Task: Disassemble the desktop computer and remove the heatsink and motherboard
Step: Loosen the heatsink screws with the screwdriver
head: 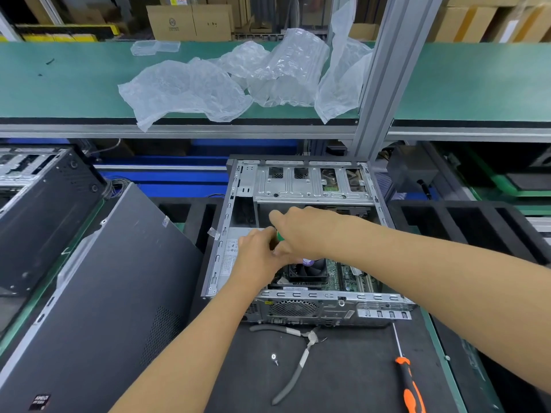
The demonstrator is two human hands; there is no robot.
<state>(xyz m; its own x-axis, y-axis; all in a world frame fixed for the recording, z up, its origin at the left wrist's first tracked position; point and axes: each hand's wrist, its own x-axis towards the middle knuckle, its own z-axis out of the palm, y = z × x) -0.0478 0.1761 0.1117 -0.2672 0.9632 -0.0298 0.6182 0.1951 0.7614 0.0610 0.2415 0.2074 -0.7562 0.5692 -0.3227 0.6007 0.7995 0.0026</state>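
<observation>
1. Lying open on the black mat (343, 383): desktop computer case (301, 234), rear panel facing the near edge.
2. Gripping a green-handled tool (279, 235) over the heatsink fan (307, 271): right hand (301, 231).
3. Curling around the same tool: left hand (258, 253).
4. Showing beside the fan: motherboard (343, 277).
5. Lying along the mat's near edge: pliers (295, 362), screw (274, 358), orange screwdriver (408, 383).

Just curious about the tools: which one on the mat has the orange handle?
The screwdriver at lower right. The pliers beside it have grey handles.
</observation>
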